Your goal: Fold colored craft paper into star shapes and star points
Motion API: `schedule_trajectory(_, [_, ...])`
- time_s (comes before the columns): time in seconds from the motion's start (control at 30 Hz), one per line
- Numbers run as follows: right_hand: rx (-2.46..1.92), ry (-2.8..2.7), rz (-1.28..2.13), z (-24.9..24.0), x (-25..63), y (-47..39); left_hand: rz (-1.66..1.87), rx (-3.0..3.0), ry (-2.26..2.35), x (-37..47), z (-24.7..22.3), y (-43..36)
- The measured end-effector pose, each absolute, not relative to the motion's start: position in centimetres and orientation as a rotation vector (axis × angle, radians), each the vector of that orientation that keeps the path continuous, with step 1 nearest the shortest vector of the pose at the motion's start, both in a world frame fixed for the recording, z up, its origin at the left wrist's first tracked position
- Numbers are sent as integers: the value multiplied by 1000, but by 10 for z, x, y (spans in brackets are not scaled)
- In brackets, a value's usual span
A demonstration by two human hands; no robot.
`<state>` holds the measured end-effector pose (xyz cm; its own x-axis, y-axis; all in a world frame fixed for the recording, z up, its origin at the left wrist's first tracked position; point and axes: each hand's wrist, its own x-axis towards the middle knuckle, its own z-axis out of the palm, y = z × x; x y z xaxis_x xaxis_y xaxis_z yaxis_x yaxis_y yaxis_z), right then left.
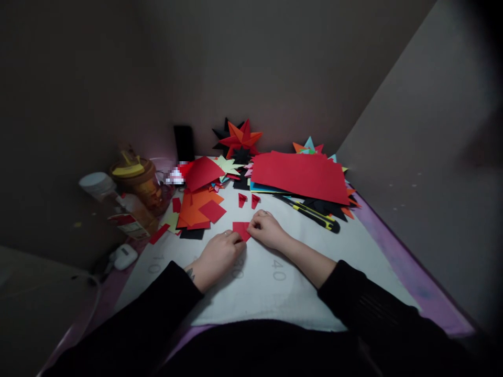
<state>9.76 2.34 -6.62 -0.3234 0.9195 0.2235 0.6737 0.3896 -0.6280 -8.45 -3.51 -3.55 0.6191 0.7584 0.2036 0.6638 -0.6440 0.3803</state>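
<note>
A small piece of red paper (240,228) lies on the white mat between my two hands. My left hand (220,257) is closed, its fingertips pressed on the paper's lower left edge. Pinched fingers of my right hand (268,230) grip the right edge of the same piece. Just beyond it stand two small folded red paper pieces (242,200), side by side. To the left are orange paper squares (192,209) with a red square (212,211) on top.
A yellow and black utility knife (316,215) lies right of my hands, near a stack of large red sheets (298,175). Folded paper stars (240,137) lean at the back. Left stand a bottle (128,212), a brown pot (143,183) and a white earbud case (124,257).
</note>
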Motion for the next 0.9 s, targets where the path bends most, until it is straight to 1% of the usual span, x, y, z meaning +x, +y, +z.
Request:
schedule_trajectory(0.1, [-1379,-2098,566,-66,96,23,403,2676,1153,-85,-37,-36])
schedule_trajectory(0.27, [-1407,-2086,560,-67,94,23,369,2728,1186,-84,-37,-35])
schedule_trajectory(0.43, [-1448,-2093,544,-68,93,23,258,2823,1246,-82,-35,-34])
schedule_trajectory(0.9, [-1480,-2164,465,-68,96,19,129,2952,1221,-78,-38,-37])
